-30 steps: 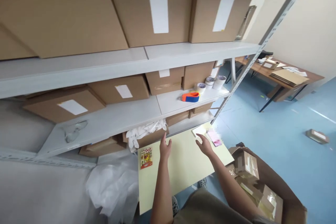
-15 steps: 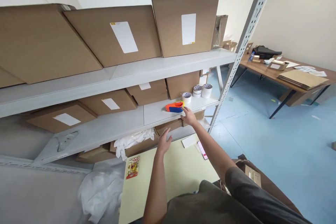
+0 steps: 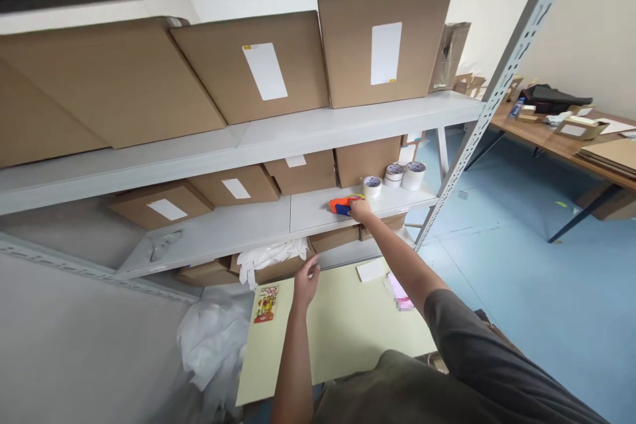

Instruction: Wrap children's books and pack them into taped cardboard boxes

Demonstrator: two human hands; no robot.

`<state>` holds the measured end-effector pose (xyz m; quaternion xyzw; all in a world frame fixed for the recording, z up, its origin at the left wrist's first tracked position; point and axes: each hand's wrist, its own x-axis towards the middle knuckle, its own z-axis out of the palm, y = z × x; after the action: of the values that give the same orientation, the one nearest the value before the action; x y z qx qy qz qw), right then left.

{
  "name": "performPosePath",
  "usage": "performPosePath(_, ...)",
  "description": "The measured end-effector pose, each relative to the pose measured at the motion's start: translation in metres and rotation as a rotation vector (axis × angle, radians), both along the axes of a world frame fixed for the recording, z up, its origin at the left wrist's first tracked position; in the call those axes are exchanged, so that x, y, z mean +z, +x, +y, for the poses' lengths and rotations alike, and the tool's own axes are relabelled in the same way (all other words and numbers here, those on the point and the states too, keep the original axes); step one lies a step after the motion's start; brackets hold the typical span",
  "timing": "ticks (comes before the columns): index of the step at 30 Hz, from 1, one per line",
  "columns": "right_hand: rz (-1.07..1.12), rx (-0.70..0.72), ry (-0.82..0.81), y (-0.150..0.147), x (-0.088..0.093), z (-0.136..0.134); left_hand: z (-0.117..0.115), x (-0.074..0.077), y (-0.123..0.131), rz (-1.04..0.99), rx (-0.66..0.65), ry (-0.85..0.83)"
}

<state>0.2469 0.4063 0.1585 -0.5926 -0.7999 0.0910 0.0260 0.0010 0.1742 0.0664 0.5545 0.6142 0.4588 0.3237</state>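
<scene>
An orange-and-blue tape dispenser (image 3: 340, 205) with a bit of yellow at its top lies on the middle shelf (image 3: 318, 213) near its front edge. My right hand (image 3: 360, 210) is closed round its right end, hiding that part. Just behind it stands a white tape roll (image 3: 371, 186), with more tape rolls (image 3: 413, 175) to the right. Over the edge of the pale table (image 3: 348, 324), my left hand (image 3: 305, 283) is held loosely curled with nothing in it, thumb and fingers apart.
Labelled cardboard boxes (image 3: 278, 73) line the upper shelf, and smaller boxes (image 3: 236, 184) the middle one. A metal upright (image 3: 517, 66) bounds the rack at right. White plastic (image 3: 213, 344) lies left of the table; a colourful packet (image 3: 266, 305) rests on it.
My right hand has reached the tape dispenser and closed on its right end. My left hand has dropped slightly, its fingers more curled. The view has swung left.
</scene>
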Motion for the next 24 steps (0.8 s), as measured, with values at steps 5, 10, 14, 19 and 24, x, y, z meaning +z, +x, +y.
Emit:
performPosePath(5, 0.057, 0.046, 0.192, 0.002, -0.012, -0.053, -0.020, -0.008, -0.031, -0.018, 0.024, -0.007)
performPosePath(10, 0.089, 0.023, 0.275, 0.008, -0.062, -0.142, -0.035, -0.027, -0.062, -0.047, 0.005, -0.012)
performPosePath(14, 0.097, -0.063, 0.194, 0.010, -0.113, -0.215, -0.050, -0.048, -0.075, -0.060, -0.041, -0.073)
performPosePath(19, 0.072, -0.180, -0.012, 0.014, -0.170, -0.290, -0.074, -0.066, -0.075, -0.037, -0.087, -0.123)
performPosePath(24, 0.018, -0.214, -0.171, 0.031, -0.221, -0.329, -0.099, -0.075, -0.070, -0.029, -0.068, -0.173)
